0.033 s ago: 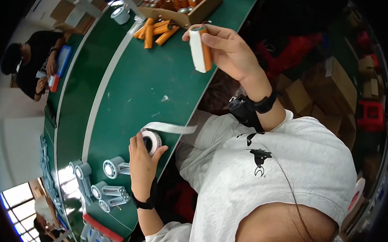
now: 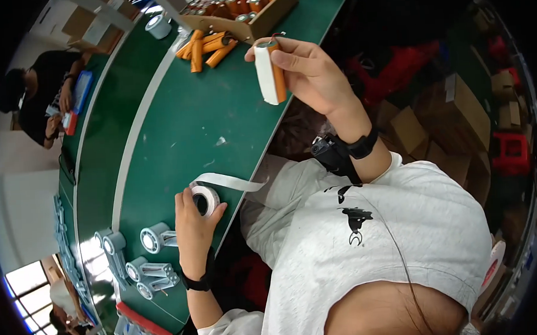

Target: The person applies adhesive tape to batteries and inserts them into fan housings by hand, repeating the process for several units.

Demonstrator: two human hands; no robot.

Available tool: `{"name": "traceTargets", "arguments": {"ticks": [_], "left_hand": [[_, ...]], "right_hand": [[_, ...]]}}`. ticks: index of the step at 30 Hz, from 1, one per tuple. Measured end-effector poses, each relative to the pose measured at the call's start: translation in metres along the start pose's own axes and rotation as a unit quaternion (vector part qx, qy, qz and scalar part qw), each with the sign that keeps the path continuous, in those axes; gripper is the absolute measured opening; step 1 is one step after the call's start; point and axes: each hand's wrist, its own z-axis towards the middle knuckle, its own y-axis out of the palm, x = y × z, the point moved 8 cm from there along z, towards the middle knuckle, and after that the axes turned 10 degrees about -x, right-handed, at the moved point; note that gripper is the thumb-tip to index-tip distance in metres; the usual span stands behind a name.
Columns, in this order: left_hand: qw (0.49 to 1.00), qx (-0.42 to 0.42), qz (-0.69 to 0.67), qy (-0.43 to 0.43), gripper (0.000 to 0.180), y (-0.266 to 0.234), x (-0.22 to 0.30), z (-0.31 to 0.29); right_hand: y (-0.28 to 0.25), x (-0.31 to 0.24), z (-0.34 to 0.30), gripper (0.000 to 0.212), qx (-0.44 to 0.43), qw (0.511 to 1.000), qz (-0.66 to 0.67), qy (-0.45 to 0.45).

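Note:
My right hand is raised over the far edge of the bench and grips an orange cylindrical battery pack between thumb and fingers. A white strip covers one long side of the pack, and a short red wire sticks up from its top. Nearer to me, my left hand is closed around a roll of white tape resting at the bench. From the roll a loose length of tape curves right, its free end out past the bench edge.
Several orange battery packs lie before a cardboard box full of more. Pale blue plastic housings stand left of my left hand on the green bench. Across it, a person works. Cartons and a red stool are at right.
The whole view has shifted slightly, so bench and hands appear a little further left. Both hands keep the same holds.

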Motion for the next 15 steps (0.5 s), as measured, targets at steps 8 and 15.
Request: {"name": "traceTargets", "arguments": {"ticks": [8,15], "left_hand": [[0.991,0.038,-0.068,0.105,0.101,-0.048,0.011,0.119],[0.984,0.053,0.154,0.073,0.11,-0.062,-0.01,0.118]], "right_hand": [[-0.008,-0.023,-0.033,0.029,0.057,0.996,-0.04,-0.056],[0.002,-0.017,-0.038,0.03,0.04,0.989,-0.133,-0.054]]}}
